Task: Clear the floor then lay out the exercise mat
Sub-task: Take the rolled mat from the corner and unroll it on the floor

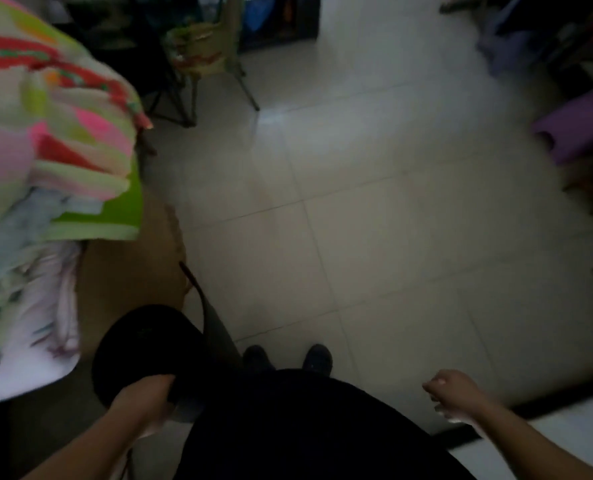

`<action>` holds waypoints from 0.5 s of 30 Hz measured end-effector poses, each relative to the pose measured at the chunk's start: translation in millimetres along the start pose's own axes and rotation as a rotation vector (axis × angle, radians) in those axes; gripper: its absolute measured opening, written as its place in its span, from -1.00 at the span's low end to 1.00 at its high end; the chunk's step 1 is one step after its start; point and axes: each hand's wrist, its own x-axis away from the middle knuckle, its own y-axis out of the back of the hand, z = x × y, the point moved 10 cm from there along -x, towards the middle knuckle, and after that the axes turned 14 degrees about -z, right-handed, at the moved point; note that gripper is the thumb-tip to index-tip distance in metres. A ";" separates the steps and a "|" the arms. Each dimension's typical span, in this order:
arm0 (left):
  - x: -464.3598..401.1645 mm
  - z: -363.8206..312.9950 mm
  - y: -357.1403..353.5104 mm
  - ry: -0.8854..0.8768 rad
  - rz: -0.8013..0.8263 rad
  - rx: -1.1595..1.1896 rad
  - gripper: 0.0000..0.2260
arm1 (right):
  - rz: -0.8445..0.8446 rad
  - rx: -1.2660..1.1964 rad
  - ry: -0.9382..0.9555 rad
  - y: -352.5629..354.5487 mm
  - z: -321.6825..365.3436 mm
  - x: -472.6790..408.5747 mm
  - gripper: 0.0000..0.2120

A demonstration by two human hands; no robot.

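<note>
A dark rolled exercise mat [142, 348] hangs at the lower left, its loose end [215, 327] curling up and to the right. My left hand [146, 393] is closed around the roll's lower edge. Out at the lower right my right hand [451, 389] is curled into a loose fist with nothing in it. Pale floor tiles [374, 220] fill the middle of the view. My two dark shoes [288, 358] stand at the bottom centre. The picture is dim and blurred.
A bed with a bright striped blanket [45, 133] lies along the left. A chair with metal legs [212, 71] stands at the back. A purple object [579, 133] and dark clutter sit at the right edge. A brown cardboard piece [128, 271] leans by the bed.
</note>
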 end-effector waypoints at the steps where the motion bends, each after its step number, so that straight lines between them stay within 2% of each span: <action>1: -4.2 -10.5 6.0 -0.014 0.015 0.017 -0.68 | -0.015 -0.044 -0.023 5.7 -10.7 -2.7 -0.59; 2: -5.0 -25.8 19.0 -0.014 0.029 0.041 -0.73 | -0.020 -0.073 -0.043 9.2 -19.0 -5.9 -0.60; 4: -12.6 -60.5 47.5 -0.041 0.040 0.076 -0.84 | -0.009 -0.143 -0.134 12.9 -29.0 -8.6 -0.73; 7: -33.6 -107.9 85.0 -0.096 0.005 0.102 -0.82 | -0.001 -0.281 -0.191 21.5 -18.2 -13.0 -0.88; 10: -65.5 -142.7 117.8 -0.111 -0.054 0.098 -0.70 | 0.001 -0.302 -0.150 33.9 4.2 -25.0 -0.91; 15: -128.9 -187.0 172.9 -0.126 -0.063 0.144 -0.76 | -0.011 -0.270 -0.096 73.5 42.6 -54.0 -0.89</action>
